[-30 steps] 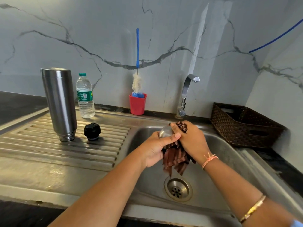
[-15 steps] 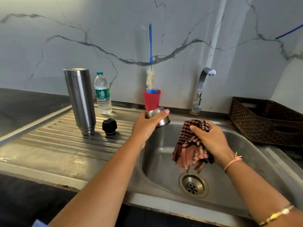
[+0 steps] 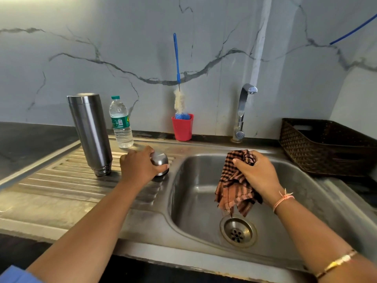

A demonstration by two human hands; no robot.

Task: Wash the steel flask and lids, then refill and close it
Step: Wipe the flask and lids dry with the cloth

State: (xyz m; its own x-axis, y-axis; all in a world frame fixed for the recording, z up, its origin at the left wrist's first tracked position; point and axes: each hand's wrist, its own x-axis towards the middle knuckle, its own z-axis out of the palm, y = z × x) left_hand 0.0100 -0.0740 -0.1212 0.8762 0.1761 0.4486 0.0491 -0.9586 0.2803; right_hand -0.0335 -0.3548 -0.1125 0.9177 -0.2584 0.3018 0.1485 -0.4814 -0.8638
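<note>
Seemingly the washing is nearly done: the smooth cylindrical steel flask [image 3: 90, 131] stands mouth-down on the ribbed drainboard [image 3: 61, 180], and the left hand [image 3: 140, 167] curls round the domed steel lid [image 3: 160, 160] resting near it. The right hand [image 3: 257, 176] grips a limp checked cloth [image 3: 234, 190] over the sink [image 3: 195, 201]; refilling and closing are, I judge, still to do.

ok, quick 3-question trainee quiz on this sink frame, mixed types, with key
1. True or false: the flask lies on its side.
2. What does the right hand hold? A sponge, B cloth, C plate.
3. Fill in: the left hand grips a steel ____.

Key
1. False: it stands on the drainboard.
2. B.
3. cap.
</note>
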